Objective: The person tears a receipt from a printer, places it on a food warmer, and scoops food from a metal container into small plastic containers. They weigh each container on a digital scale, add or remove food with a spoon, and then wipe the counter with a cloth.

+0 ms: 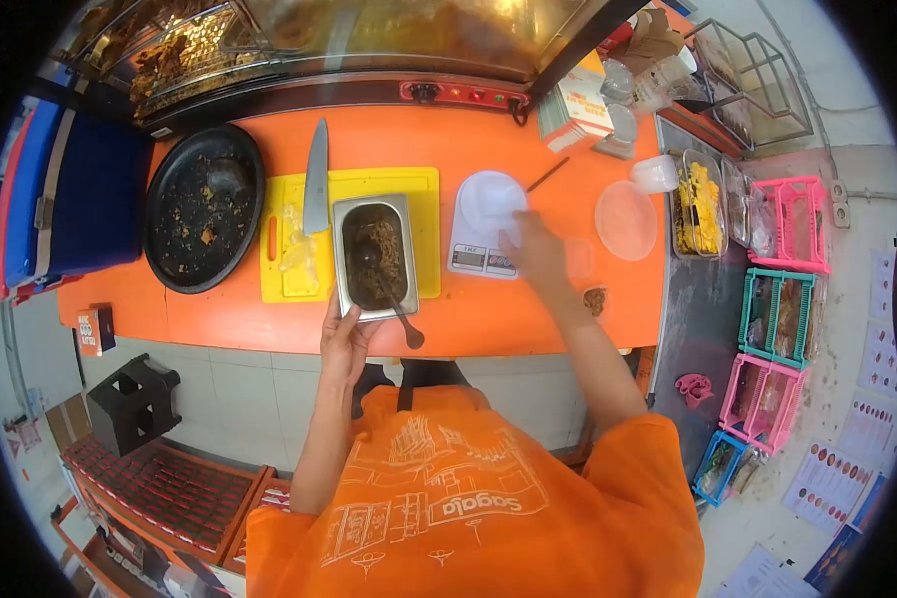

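Note:
My left hand (343, 337) grips the near left corner of a deep metal food pan (410, 249) at the edge of the yellow cutting board (428, 185). Brown shredded food (384, 237) lies in the pan, and a dark-handled spoon (410, 327) leans out over its near rim. My right hand (536, 251), blurred by motion, is at the right side of a white kitchen scale (465, 241). A round white piece (491, 199) sits on top of the scale. Motion blur smears the right fingers.
A large knife (316, 179) lies across the board, left of the pan. Farther left is a black oval tray (231, 254) with crumbs. To the right are a clear round lid (625, 221), a small cup of brown food (594, 300) and a container of yellow food (703, 214). A heated display case (399, 45) borders the back.

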Available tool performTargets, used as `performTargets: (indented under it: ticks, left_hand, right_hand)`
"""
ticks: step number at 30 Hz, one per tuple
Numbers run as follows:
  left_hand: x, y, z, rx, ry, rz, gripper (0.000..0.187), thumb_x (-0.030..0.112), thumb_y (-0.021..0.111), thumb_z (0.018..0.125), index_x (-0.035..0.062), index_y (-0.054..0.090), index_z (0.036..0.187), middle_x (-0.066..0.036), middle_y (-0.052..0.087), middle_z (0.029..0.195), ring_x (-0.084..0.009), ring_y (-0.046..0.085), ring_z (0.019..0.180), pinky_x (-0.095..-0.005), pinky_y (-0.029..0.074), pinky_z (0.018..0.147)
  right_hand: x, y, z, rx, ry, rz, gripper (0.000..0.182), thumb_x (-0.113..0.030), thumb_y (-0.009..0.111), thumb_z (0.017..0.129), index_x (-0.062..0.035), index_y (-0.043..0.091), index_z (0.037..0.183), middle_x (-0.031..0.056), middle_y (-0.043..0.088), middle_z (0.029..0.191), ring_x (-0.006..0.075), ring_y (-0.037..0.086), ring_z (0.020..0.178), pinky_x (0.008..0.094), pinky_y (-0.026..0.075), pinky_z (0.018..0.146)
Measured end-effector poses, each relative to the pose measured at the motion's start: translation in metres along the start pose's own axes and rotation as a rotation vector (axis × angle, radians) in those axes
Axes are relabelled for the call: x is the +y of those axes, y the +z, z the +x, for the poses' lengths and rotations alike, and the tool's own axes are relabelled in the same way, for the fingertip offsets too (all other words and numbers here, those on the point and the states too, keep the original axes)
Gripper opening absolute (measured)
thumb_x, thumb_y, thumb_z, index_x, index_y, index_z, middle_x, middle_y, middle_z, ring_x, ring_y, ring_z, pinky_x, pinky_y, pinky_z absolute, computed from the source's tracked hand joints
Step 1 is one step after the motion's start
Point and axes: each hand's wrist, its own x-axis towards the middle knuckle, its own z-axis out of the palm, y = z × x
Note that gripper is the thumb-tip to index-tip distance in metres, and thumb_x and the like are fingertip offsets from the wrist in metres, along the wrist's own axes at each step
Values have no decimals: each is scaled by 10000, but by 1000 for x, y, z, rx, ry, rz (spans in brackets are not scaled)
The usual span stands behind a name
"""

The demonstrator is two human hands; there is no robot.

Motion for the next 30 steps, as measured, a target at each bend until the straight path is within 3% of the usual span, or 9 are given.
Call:
performTargets:
  ticks: [1,2,4,5,7,10,14,23,30]
  left_hand:
    - [4,0,-2,0,-3,-3,534,36,493,923,66,293,1417,-116,539,1250,-240,602,1067,-386,533,913]
    - [9,3,-4,0,2,-3,530,40,494,923,59,293,1413,-118,531,1259,-245,593,1082,-391,527,924]
    - [11,-3,-6,-27,14,0,516,45,496,922,39,299,1399,-128,515,1272,-255,572,1113,-395,520,937]
    - [13,-3,-9,-29,11,0,516,45,496,922,39,299,1399,-128,515,1272,-255,572,1113,-395,520,937]
    - [22,1,-14,-7,31,-34,517,49,499,921,35,294,1395,-131,511,1271,-254,571,1112,-397,522,935]
    - [28,5,-19,-18,49,-52,519,58,505,920,33,291,1391,-133,500,1278,-255,562,1123,-399,523,934]
    - [28,4,-18,-79,48,-49,523,54,500,919,40,285,1396,-134,496,1281,-258,557,1130,-397,523,936]
    - [27,12,-21,-28,6,5,521,45,503,913,36,300,1393,-133,511,1265,-260,572,1110,-401,532,922]
    - [19,12,-21,-41,-5,-50,520,44,502,913,34,302,1393,-132,516,1260,-255,573,1108,-400,534,914]
  right_hand:
    - [-7,-10,-9,176,110,133,319,-237,607,851,-36,557,1094,119,617,997,289,624,795,386,504,697]
    - [-2,-3,-20,178,110,128,319,-237,607,851,-36,557,1094,119,617,997,289,624,795,386,504,697]
    - [22,27,-47,215,420,276,335,-220,690,802,-10,599,1047,112,651,903,230,625,789,356,498,716]
    - [28,40,-58,215,423,273,335,-220,690,802,-10,599,1047,112,651,903,230,625,789,356,498,716]
    - [35,59,-72,117,585,654,314,-212,732,775,19,629,962,100,657,849,195,622,792,337,494,723]
    - [16,61,-75,45,768,621,322,-238,749,772,31,651,919,110,666,870,194,628,813,336,497,736]
    - [18,65,-74,59,832,744,338,-251,760,767,31,660,925,121,671,881,201,627,810,335,498,744]
    - [33,92,-74,132,839,671,352,-275,792,722,23,673,868,94,674,816,183,622,746,311,489,681]
    - [46,103,-68,34,823,468,322,-278,795,712,13,675,778,78,668,755,150,611,691,304,482,619]
